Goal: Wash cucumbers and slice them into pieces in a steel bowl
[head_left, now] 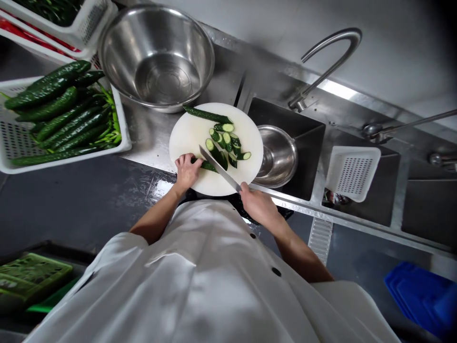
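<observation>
A round white cutting board (185, 133) lies on the steel counter. My right hand (259, 205) is closed round the handle of a knife (223, 171), whose blade slants up and left over the board. At the board's lower left, my left hand (187, 170) grips a partly cut cucumber (208, 166) with bent fingers, its right end beside the blade. Several cut cucumber pieces (226, 138) lie in a loose group right of the blade. A longer dark green cucumber piece (207, 114) rests near the board's upper edge.
A large steel bowl (157, 57) stands behind the board. At the left, a white basket (123, 124) holds whole cucumbers and green peppers. A smaller steel bowl (282, 157) sits in the sink right of the board, below a curved faucet (330, 71). Another white basket (353, 171) is farther right.
</observation>
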A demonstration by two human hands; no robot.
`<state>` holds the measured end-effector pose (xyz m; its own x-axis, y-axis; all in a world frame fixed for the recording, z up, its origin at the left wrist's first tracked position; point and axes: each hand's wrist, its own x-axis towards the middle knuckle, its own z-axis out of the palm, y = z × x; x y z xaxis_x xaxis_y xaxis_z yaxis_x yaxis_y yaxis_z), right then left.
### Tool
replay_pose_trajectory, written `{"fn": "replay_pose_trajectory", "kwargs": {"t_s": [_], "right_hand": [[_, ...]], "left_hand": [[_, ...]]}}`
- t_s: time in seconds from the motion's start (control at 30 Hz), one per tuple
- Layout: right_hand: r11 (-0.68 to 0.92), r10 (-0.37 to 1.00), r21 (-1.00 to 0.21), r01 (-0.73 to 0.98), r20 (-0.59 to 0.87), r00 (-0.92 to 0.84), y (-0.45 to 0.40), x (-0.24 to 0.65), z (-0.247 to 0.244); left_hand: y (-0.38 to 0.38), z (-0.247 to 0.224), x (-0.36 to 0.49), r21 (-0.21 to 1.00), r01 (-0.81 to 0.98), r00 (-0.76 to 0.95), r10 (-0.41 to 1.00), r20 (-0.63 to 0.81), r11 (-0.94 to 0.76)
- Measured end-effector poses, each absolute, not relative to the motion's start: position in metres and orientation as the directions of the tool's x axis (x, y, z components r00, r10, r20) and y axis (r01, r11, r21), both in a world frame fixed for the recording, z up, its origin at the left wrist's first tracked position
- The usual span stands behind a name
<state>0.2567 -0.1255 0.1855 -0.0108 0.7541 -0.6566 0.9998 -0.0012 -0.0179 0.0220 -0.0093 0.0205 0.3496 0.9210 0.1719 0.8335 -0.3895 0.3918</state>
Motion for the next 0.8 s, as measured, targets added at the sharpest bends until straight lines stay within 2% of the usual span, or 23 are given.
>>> {"fn": "replay_pose_trajectory", "kwargs": {"t_s": [0.13, 0.37, 0.57, 0.67, 0.8], "right_hand": [[-0.036, 0.694, -0.11, 0.993, -0.718, -0.055, -0.111, 0.232, 0.166], [-0.017, 0.736, -0.093, 0.995, -0.675, -0.051, -0.108, 0.226, 0.181], [-0.001, 0.706, -0.136, 0.991, -0.702, -0.096, -0.102, 0.199, 0.165], [-0.027, 0.71, -0.119, 0.993, -0.701, -0.065, -0.093, 0.188, 0.152], [-0.028, 0.719, -0.091, 0.995, -0.693, -0.043, -0.096, 0.191, 0.163]], "left_hand": [[-0.007, 0.019, 0.016, 0.412, 0.829, 0.343, 0.925, 0.161, -0.379], [0.005, 0.007, -0.012, 0.537, 0.717, 0.385, 0.895, 0.227, -0.444], [0.009, 0.0, -0.019, 0.546, 0.701, 0.406, 0.886, 0.224, -0.459], [0.009, -0.001, -0.026, 0.562, 0.682, 0.409, 0.881, 0.237, -0.468], [0.011, -0.002, -0.035, 0.592, 0.667, 0.382, 0.89, 0.249, -0.452]]}}
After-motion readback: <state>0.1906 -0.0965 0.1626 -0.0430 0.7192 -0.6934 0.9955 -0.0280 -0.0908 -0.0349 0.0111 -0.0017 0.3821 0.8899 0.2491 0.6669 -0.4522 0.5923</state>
